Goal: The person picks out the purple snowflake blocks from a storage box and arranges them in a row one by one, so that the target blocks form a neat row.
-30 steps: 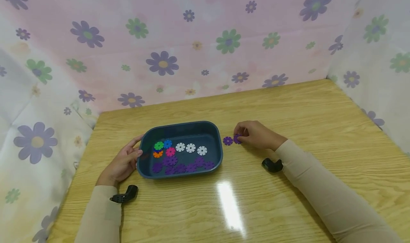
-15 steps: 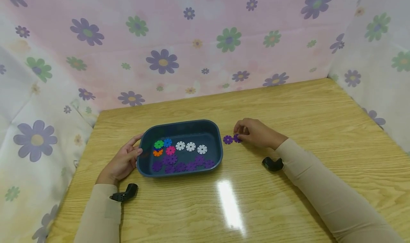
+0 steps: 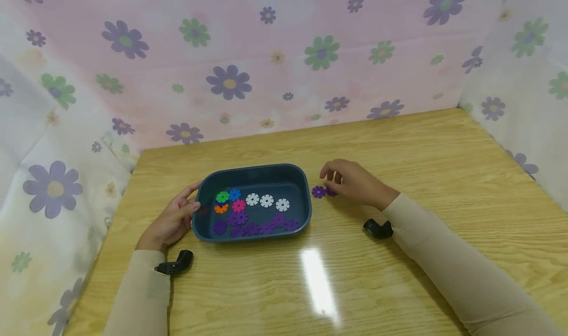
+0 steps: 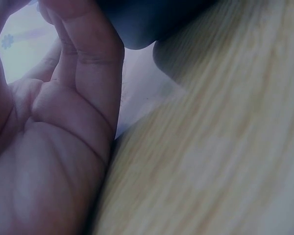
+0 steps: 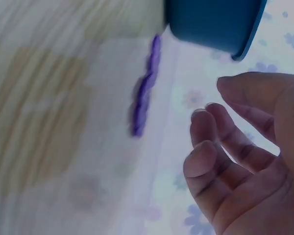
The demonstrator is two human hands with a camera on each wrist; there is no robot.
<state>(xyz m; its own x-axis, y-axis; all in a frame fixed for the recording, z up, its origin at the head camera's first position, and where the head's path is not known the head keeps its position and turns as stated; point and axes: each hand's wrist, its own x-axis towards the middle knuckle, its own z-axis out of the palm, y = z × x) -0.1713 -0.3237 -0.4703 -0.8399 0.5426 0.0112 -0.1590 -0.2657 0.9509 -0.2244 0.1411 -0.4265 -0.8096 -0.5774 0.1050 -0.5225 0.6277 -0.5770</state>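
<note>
My left hand (image 3: 168,222) grips the left end of a dark blue plastic tray (image 3: 266,181), thumb on the rim and fingers against the outside. Right of the tray lie two purple notched snowflake discs (image 3: 318,192), side by side on the table. The farther-right disc is partly hidden by my right hand (image 3: 357,182), which hovers just above it. In the right wrist view, that hand's fingers are loosely bent and hold nothing, and the purple discs (image 5: 146,90) lie flat, apart from the fingertips.
Inside the tray, several purple discs (image 3: 253,228) lie along the near side. Three white discs (image 3: 266,201) sit mid-tray, beside a green disc (image 3: 222,196), blue disc (image 3: 235,194), orange disc (image 3: 221,208) and pink disc (image 3: 238,206). Flowered cloth (image 3: 248,109) surrounds the wooden table (image 3: 399,149).
My right hand has let go of the right-hand purple disc and lifted slightly, its fingers opening. The left hand keeps its hold on the tray. The head view has shifted a little.
</note>
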